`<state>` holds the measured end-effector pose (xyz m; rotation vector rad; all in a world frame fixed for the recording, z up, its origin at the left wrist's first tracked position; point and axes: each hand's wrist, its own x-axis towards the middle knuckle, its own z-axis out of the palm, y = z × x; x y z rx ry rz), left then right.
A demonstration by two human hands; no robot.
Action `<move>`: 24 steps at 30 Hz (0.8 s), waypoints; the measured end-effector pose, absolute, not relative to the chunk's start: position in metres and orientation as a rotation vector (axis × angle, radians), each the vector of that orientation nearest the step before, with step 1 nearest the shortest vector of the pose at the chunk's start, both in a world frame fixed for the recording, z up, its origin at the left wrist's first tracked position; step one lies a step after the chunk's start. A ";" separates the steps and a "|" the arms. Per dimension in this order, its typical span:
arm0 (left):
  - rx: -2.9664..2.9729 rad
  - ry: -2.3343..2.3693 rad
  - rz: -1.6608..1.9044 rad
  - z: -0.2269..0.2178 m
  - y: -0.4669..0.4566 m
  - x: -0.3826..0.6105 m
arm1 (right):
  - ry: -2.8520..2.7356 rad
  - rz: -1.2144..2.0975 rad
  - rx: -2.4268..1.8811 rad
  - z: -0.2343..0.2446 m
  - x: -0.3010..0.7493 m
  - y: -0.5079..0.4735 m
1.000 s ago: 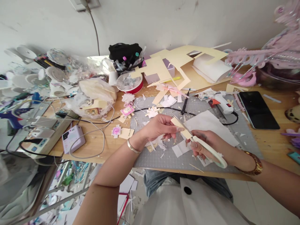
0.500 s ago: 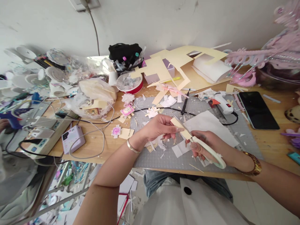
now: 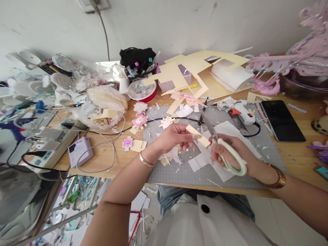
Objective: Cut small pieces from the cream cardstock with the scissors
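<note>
Between thumb and fingers, my left hand (image 3: 178,137) pinches a small cream card strip (image 3: 200,136) above the grey cutting mat (image 3: 164,171). My right hand (image 3: 225,150) grips a pair of scissors (image 3: 237,160) with pale green-white handles. Their blades point up and away, slightly blurred, just beyond the strip's right end and apart from it. White paper (image 3: 227,128) lies under my right hand. Paper scraps are scattered on the mat below my left hand, and a pink-and-white card piece (image 3: 127,143) rests to its left.
Cut cream card sheets (image 3: 194,65) lie at the back. A white glue gun (image 3: 246,116) and a black phone (image 3: 283,120) are on the right. A black cable (image 3: 176,118) crosses the mat. On the left are a lilac device (image 3: 80,152) and a power strip (image 3: 51,150).
The scissors have come away from the card strip, and their blades have swung upward and to the right. My left hand has barely moved and still holds the strip.
</note>
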<state>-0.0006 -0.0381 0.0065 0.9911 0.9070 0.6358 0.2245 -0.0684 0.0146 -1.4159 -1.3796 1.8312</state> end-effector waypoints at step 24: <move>1.097 0.992 0.615 0.008 -0.044 0.008 | -1.386 1.564 -1.466 0.017 0.242 -0.044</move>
